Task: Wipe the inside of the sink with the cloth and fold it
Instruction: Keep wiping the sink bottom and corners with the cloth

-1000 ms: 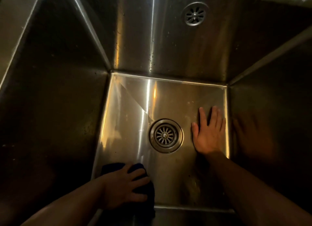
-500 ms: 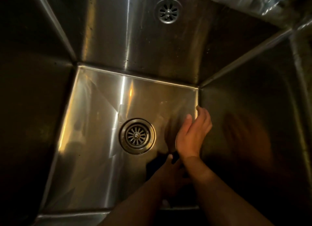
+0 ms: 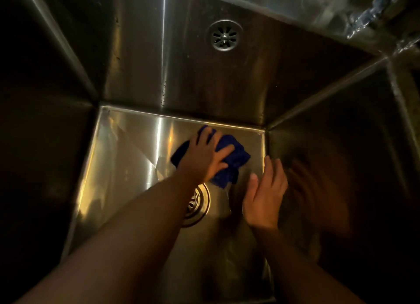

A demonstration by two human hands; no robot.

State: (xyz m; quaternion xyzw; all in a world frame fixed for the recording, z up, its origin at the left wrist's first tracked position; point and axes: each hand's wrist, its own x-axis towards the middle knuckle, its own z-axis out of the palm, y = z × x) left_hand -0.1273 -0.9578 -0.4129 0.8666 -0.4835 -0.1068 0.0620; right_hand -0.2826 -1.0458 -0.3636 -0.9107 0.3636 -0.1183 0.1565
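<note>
The left hand [image 3: 208, 155] presses flat on the blue cloth [image 3: 229, 161] in the middle of the frame, fingers spread wide over the bunched fabric, pinning it to the floor of the sink [image 3: 127, 144] rather than gripping it. A second ago that hand and the cloth were at the lower left of the frame, against the near edge of the sink floor; half a second ago they were passing low in the middle, under the other arm. Now the cloth lies past the drain [image 3: 197, 203], close to the far seam where the floor meets the back wall. The left forearm covers part of the drain.

The right hand [image 3: 264, 198] is empty, open with fingers straight and close together. It stands near the right wall, right of centre in the frame, and whether it touches the metal I cannot tell. Earlier it lay flat on the sink floor beside the drain. Its blurred reflection shows in the right wall.

The overflow grille [image 3: 224, 36] sits in the back wall, upper middle of the frame.

The sweep from near edge to far side suggests the floor is being wiped in long strokes, with the far right corner likely next. The walls look untouched and dull, and the cloth is crumpled, so folding has not begun.
</note>
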